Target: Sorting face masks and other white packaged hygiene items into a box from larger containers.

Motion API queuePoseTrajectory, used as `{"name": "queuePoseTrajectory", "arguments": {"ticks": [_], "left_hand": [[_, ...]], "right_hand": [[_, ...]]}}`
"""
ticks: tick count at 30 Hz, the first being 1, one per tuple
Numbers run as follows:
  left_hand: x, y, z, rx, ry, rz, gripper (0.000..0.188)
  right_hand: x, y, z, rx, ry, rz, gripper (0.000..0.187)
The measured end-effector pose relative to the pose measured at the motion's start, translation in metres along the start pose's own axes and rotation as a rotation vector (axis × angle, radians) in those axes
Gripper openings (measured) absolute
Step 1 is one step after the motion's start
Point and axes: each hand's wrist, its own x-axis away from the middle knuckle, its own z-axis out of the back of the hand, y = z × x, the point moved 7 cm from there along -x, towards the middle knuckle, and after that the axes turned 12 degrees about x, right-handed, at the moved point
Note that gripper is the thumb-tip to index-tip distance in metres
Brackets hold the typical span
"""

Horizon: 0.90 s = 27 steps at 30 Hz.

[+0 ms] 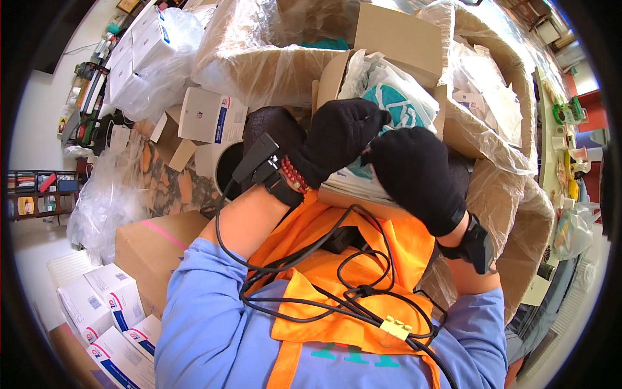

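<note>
My left hand (343, 135) and my right hand (414, 174), both in black gloves, meet in front of my chest with fingers curled into pinches. Whatever they pinch is too small or covered to make out. Just beyond them, clear plastic bags (414, 97) with teal contents (392, 107) fill an open cardboard box (332, 81). More teal and pale plastic shows below the gap between my hands. The box's near side rests against my orange apron (395, 243).
Large plastic-lined cartons (259, 81) stand ahead and to the right. On the left are a white carton (212, 117), a round white container (228, 162) with a dark inside, a closed brown carton (152, 256) and several white boxes (120, 356). Black cables (324, 301) loop across my lap.
</note>
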Motion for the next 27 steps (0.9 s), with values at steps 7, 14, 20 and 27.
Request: {"name": "queuePoseTrajectory", "arguments": {"ticks": [7,14,20,27], "left_hand": [[-0.020,-0.033,0.044,-0.679,0.156,-0.084,0.012],[-0.025,-0.012,0.080,-0.405,0.532,0.008,0.039],[0.002,0.002,0.097,-0.228,0.594,-0.056,0.036],[0.011,0.012,0.073,0.017,0.452,-0.006,0.027]], "right_hand": [[0.012,-0.057,0.041,0.159,0.081,0.295,0.012],[-0.019,0.022,0.014,0.468,0.144,0.052,0.028],[-0.011,-0.004,-0.004,0.248,0.171,0.100,0.015],[0.015,0.003,-0.138,-0.248,-0.484,-0.092,0.022]]}}
